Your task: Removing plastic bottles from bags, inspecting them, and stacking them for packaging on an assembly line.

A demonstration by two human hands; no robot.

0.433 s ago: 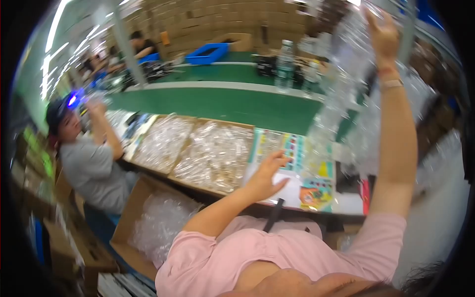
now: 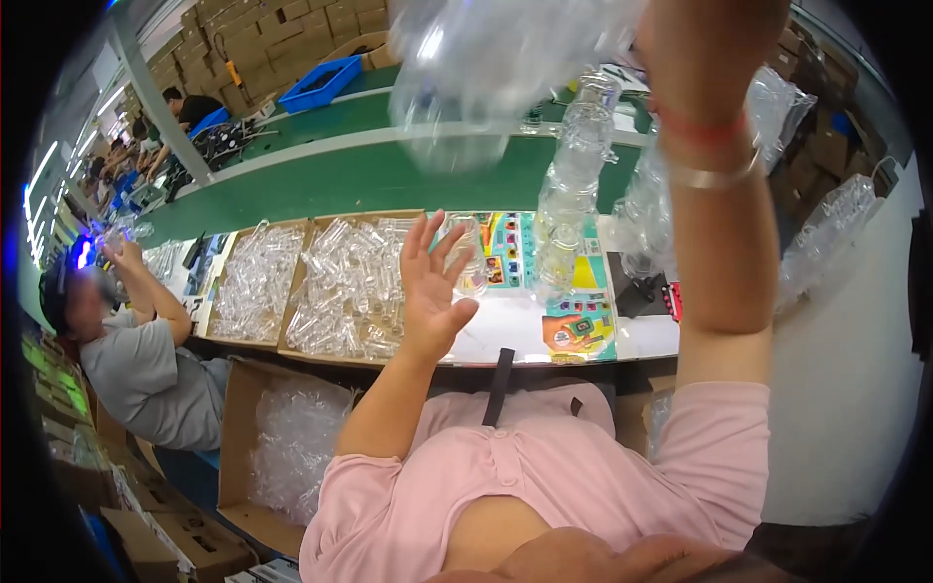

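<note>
My left hand (image 2: 432,296) is open, fingers spread, over the right edge of a shallow carton (image 2: 355,355) filled with small clear plastic pieces (image 2: 345,277). Beside its fingers a clear plastic piece (image 2: 472,260) lies on a colourful printed sheet (image 2: 515,243). High at the right, close to the camera, is my right hand (image 2: 714,58), blurred and with its fingers mostly hidden. It appears closed on a large clear plastic piece (image 2: 505,68), smeared by motion. Below that stands a tall stack of clear plastic pieces (image 2: 573,185) on the sheet.
A second carton (image 2: 255,282) of clear pieces stands further left. A co-worker (image 2: 146,360) in grey sits at the left, hands raised. A box with clear plastic (image 2: 301,447) is beside my seat. Across the green bench (image 2: 321,189) is a blue tray (image 2: 321,84). More clear stacks (image 2: 646,219) stand right.
My right hand has come leftward and nearer the camera, with the clear plastic piece away from the stack. My left hand has moved left and raised its fingers. The view has turned.
</note>
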